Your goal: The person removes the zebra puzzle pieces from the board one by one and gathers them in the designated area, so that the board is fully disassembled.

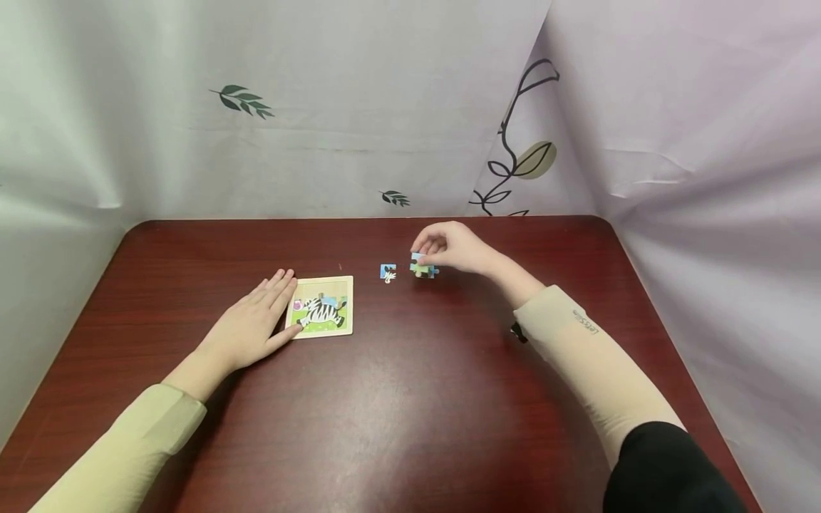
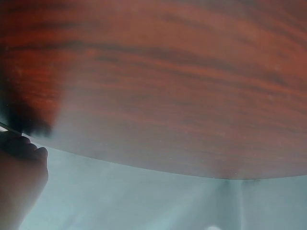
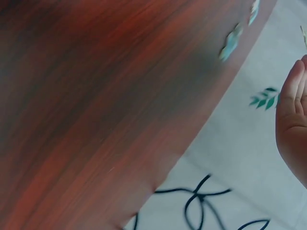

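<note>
A square wooden jigsaw puzzle tray [image 1: 350,308] with a partly assembled zebra picture lies left of centre in the head view. My left hand [image 1: 251,326] rests flat along its left side, fingers straight, thumb at the tray's lower left corner. Further right, my right hand [image 1: 457,249] pinches a jigsaw piece [image 1: 416,257] between thumb and fingers, just above the tabletop. Blue and green jigsaw pieces [image 1: 431,273] show under that hand; how many is unclear. A separate blue piece with black and white stripes [image 1: 388,271] lies between the tray and the right hand.
The dark red wooden table [image 1: 385,413] has rounded far corners. Pale cloth [image 1: 333,157] with printed leaves hangs behind it and along both sides. In the right wrist view, a loose piece [image 3: 231,42] lies near the table edge.
</note>
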A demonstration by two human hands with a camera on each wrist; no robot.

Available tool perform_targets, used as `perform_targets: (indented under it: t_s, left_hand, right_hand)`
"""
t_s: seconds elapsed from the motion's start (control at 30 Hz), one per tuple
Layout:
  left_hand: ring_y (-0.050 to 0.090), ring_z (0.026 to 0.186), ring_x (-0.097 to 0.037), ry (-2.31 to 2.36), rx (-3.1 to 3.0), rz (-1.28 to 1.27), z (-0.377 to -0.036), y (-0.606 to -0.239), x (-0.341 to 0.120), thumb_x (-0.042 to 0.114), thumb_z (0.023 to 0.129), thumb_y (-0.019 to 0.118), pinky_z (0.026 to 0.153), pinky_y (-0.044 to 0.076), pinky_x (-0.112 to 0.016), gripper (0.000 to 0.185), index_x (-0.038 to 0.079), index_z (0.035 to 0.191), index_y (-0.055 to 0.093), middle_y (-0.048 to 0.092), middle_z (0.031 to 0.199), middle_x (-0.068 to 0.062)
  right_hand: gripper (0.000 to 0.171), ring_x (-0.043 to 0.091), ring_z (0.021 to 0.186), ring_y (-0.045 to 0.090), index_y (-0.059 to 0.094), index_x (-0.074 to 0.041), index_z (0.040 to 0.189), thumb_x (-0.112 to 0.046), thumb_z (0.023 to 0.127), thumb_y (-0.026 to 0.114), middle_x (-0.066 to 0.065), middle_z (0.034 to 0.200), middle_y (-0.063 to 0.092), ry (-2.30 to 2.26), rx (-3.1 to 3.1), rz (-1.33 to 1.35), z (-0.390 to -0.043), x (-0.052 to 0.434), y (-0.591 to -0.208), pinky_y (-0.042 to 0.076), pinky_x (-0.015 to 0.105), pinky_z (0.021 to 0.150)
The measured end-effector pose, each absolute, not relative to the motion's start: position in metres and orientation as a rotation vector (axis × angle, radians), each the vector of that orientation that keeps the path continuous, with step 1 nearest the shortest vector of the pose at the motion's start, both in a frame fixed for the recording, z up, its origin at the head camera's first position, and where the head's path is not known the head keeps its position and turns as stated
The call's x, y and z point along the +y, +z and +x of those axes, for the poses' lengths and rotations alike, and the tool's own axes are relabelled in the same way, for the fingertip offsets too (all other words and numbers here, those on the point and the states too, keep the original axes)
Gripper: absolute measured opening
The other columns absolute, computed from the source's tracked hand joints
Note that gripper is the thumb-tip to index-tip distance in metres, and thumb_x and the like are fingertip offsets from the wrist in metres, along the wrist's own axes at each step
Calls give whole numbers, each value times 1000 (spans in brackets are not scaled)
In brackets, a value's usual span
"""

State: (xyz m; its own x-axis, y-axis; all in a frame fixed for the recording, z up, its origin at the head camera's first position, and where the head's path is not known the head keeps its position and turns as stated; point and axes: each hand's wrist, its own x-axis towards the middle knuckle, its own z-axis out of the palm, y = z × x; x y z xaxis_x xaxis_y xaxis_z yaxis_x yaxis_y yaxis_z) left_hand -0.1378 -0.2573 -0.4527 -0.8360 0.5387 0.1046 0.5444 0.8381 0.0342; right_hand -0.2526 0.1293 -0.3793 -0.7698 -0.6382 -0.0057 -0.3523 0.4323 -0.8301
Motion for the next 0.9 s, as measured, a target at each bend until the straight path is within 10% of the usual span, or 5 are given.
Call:
perform_targets:
  t_s: [0.9]
  left_hand:
    - [21, 142, -33, -80, -2916, -869, -138, -453, -258, 53, 89, 51, 115, 25, -47, 83, -4, 145, 30, 24, 153, -19]
  right_hand:
    - [18, 38, 82, 63, 67, 6, 100, 2, 82, 69, 26, 89, 67, -1145, 2410, -569, -253, 199, -390, 51, 21, 63]
